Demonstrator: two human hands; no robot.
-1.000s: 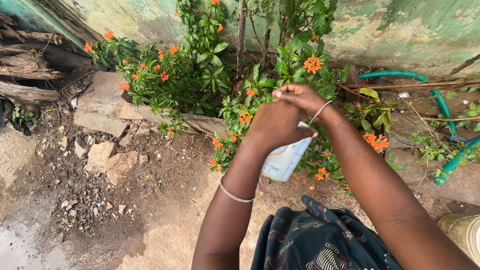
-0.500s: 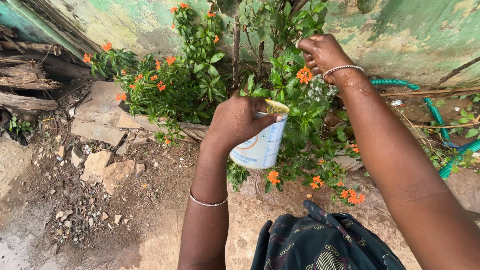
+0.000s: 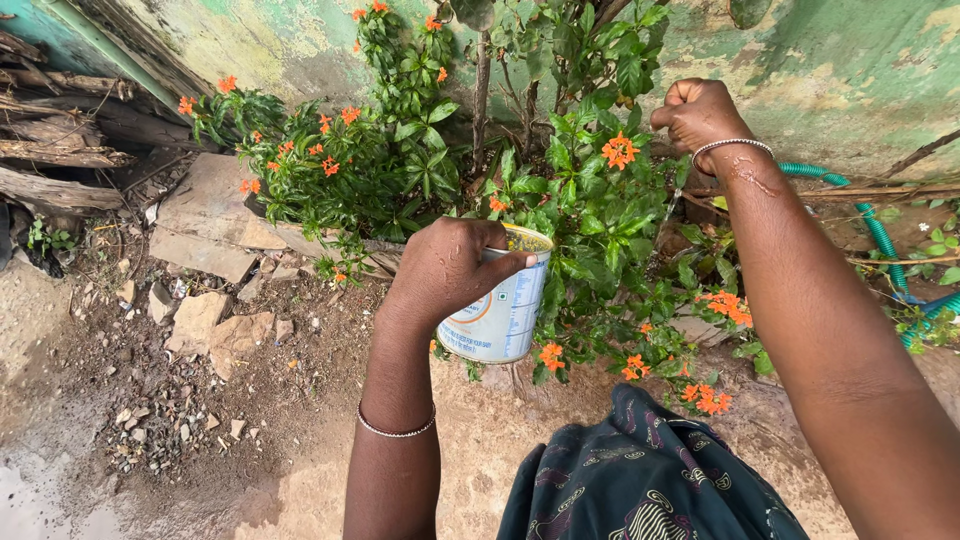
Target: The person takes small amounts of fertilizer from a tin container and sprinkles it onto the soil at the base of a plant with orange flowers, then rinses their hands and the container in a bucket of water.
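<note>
The left hand (image 3: 445, 270) is still gripping the white tin (image 3: 500, 300) in front of the orange-flowered bush (image 3: 590, 200), while the right hand (image 3: 700, 112), which was at the tin 1 second ago, is now closing into a fist above the leaves, dripping water.

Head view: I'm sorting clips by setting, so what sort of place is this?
Likely a backyard garden corner: an orange-flowered shrub against a weathered green wall, bare soil, and a green hose.

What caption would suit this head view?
Left hand grips a white can while the closed right hand drips water over an orange-flowered shrub.
</note>
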